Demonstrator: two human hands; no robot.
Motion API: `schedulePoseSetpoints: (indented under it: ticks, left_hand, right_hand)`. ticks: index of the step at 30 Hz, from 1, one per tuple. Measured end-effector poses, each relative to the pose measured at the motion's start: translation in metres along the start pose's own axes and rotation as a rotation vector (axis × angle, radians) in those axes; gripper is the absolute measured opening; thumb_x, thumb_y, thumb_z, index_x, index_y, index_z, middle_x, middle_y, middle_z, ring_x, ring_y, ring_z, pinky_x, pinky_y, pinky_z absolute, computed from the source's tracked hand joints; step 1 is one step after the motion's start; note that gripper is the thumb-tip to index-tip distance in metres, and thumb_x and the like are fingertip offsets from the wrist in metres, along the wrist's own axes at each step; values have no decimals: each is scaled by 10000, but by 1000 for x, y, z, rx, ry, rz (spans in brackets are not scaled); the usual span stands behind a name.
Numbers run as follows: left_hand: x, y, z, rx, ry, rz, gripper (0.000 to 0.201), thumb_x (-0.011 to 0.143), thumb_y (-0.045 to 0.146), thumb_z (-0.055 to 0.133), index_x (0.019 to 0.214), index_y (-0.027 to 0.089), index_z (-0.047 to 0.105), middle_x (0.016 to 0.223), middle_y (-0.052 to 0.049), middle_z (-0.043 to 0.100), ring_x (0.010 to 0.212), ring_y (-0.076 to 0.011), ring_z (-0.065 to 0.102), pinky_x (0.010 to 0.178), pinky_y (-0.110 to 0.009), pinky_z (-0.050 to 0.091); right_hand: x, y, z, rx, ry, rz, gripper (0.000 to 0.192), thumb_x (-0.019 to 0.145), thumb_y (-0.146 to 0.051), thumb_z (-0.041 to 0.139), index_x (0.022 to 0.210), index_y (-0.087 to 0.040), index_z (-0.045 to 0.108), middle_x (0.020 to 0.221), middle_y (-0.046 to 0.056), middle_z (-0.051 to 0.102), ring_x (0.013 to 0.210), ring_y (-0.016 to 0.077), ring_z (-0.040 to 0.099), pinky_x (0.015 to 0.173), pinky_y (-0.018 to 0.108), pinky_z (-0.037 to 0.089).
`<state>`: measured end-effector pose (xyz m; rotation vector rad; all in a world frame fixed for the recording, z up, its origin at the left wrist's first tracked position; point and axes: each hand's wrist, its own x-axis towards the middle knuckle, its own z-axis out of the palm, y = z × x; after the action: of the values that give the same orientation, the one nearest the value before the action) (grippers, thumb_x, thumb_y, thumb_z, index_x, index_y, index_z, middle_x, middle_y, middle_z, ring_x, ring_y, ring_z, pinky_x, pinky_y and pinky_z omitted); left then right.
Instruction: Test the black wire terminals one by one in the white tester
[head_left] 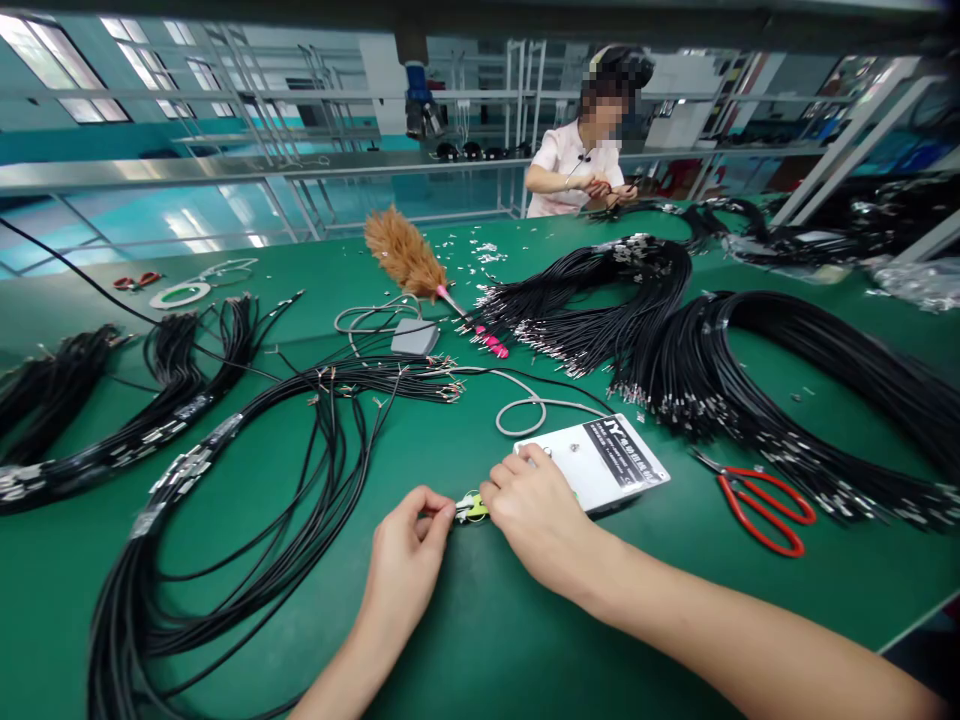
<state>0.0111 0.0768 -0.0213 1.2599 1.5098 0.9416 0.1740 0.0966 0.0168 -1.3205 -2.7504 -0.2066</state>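
My left hand (405,555) and my right hand (536,515) meet over the green table (480,640), near its front edge. Both pinch a small yellow-green connector piece (471,507) between their fingertips. My right hand rests partly on a white device with a black label (607,460). A bundle of black cables with bare wire ends (247,480) loops just left of my left hand.
Red-handled scissors (761,505) lie to the right. Thick bundles of black cables (750,370) fill the right and far left (90,420). A brown feather duster (416,265), a grey pedal box (414,337) with grey cord, and tape rolls (180,293) lie further back. A person (577,165) works at the far side.
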Motion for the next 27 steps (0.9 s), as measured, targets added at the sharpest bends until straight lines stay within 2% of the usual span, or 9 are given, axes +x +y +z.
schedulePoseSetpoints:
  ticks: [3, 5, 7, 9, 12, 15, 17, 20, 27]
  left_hand:
    - [0, 0, 1, 3, -10, 6, 253, 766, 433, 596, 696, 194, 550, 501, 78, 438, 414, -94, 372, 410, -196, 229]
    - [1, 0, 0, -3, -20, 8, 258, 768, 440, 596, 706, 194, 553, 530, 70, 459, 429, -97, 389, 417, -197, 250]
    - [1, 0, 0, -11, -28, 5, 264, 772, 448, 596, 713, 193, 555, 535, 70, 460, 434, -96, 387, 420, -197, 252]
    - [1, -2, -1, -16, -32, -1, 274, 774, 457, 599, 715, 192, 559, 525, 74, 451, 429, -94, 376, 419, -197, 241]
    - [2, -4, -2, -21, -36, -9, 294, 764, 474, 612, 710, 189, 564, 501, 79, 431, 419, -92, 359, 419, -199, 220]
    - [3, -5, -3, -25, -35, -11, 313, 755, 493, 615, 716, 186, 570, 494, 82, 422, 418, -91, 347, 420, -198, 213]
    - [3, -4, -2, -25, -34, -11, 320, 751, 502, 615, 722, 186, 574, 493, 83, 421, 419, -91, 342, 418, -198, 212]
    - [3, -3, -3, -28, -32, -8, 316, 745, 501, 619, 707, 192, 568, 502, 80, 424, 422, -92, 346, 408, -197, 220]
    - [-1, -7, -19, -34, 16, -19, 301, 735, 474, 647, 690, 189, 561, 555, 60, 484, 417, -84, 386, 398, -189, 248]
  right_hand:
    - [-1, 1, -5, 22, 5, 1, 50, 818, -122, 680, 799, -149, 643, 774, 64, 680, 777, 234, 603, 759, 393, 367]
    - [-9, 7, -13, 62, 42, 9, 104, 835, -186, 698, 913, -146, 641, 878, 67, 702, 867, 242, 614, 798, 402, 370]
    - [-25, 17, -20, 163, 157, 49, 180, 875, -212, 670, 1041, -162, 621, 1019, 59, 709, 962, 231, 616, 849, 399, 362]
    - [-48, 27, -22, 291, 327, 129, 197, 918, -162, 604, 1112, -192, 596, 1107, 38, 702, 1019, 210, 613, 889, 384, 353]
    - [-87, 34, -14, 367, 511, 262, 183, 941, -105, 528, 1093, -195, 578, 1139, 49, 694, 1090, 206, 591, 913, 365, 373]
    - [-110, 27, 1, 382, 534, 261, 183, 928, -50, 498, 1032, -186, 562, 1193, 66, 679, 1172, 222, 545, 939, 373, 374]
    - [-112, 17, 9, 363, 533, 229, 204, 915, -16, 485, 1007, -183, 559, 1222, 66, 674, 1204, 236, 524, 942, 382, 363]
    - [-106, 7, 14, 312, 593, 255, 170, 919, -31, 507, 947, -185, 574, 1179, 51, 706, 1166, 251, 549, 922, 393, 353]
    - [-100, 9, 16, 285, 676, 298, 128, 925, -88, 549, 874, -197, 592, 1085, 29, 748, 1032, 249, 593, 896, 414, 369]
